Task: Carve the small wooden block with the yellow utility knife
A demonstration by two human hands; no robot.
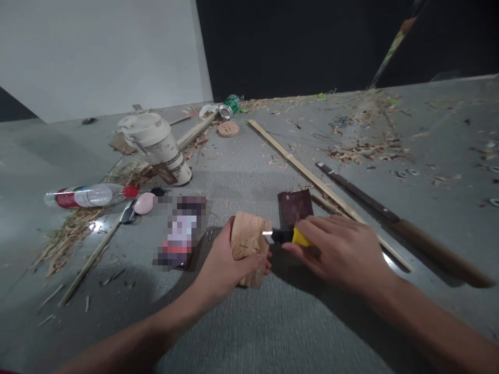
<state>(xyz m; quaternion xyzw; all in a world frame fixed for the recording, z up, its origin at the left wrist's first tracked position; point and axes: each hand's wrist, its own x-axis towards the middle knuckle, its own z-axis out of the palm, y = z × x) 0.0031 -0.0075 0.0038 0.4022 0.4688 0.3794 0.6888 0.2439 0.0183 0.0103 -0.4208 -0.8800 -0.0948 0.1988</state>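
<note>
My left hand [228,265] grips a short round block of pale wood [247,236] that stands on the grey table [241,327]. My right hand [339,249] holds a yellow-and-black utility knife [288,237], its short blade touching the right side of the block. A dark brown sheet of sandpaper [294,206] lies just behind the knife.
A long knife with a wooden handle [405,226] and a thin wooden strip [312,179] lie to the right. A lidded paper cup [158,145], a plastic bottle [89,196], a phone [181,231], a green can [230,105] and wood shavings lie left and behind.
</note>
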